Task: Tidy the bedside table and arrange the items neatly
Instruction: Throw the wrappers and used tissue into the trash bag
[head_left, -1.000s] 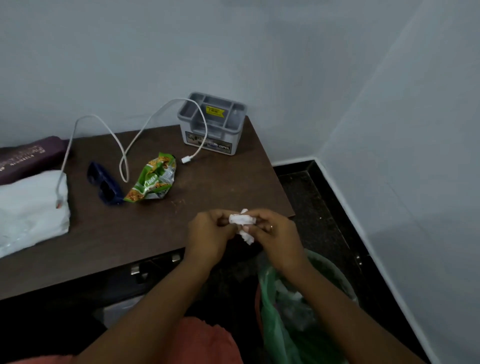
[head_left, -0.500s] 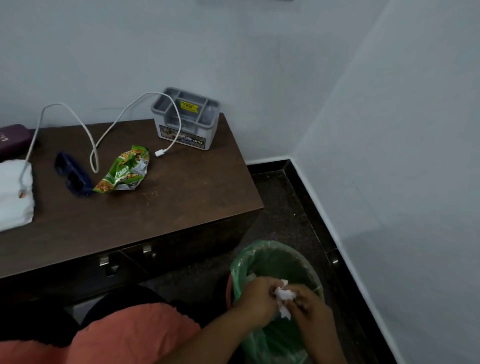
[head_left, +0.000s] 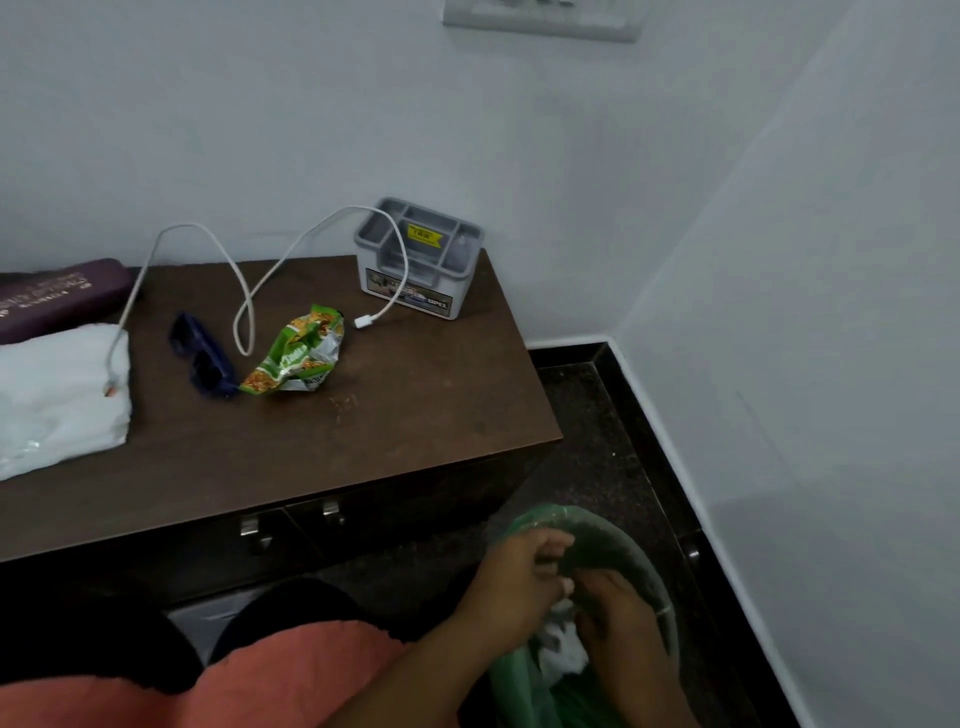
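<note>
Lowered into the bin (head_left: 662, 587) at 5 o'clock, the crumpled white tissue (head_left: 563, 647) was pinched between the curled left hand (head_left: 519, 577) and right hand (head_left: 621, 626).

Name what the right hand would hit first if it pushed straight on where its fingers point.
Probably the left hand: the right hand aims its fingers at it over the green-lined bin, the crumpled tissue just beneath them. Depth is unclear, so the tissue could come first.

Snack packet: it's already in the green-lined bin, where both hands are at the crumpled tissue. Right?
No. The head view shows the snack packet lying on the bedside table, beside the sunglasses. The left hand and right hand are at the crumpled tissue in the green-lined bin.
</note>
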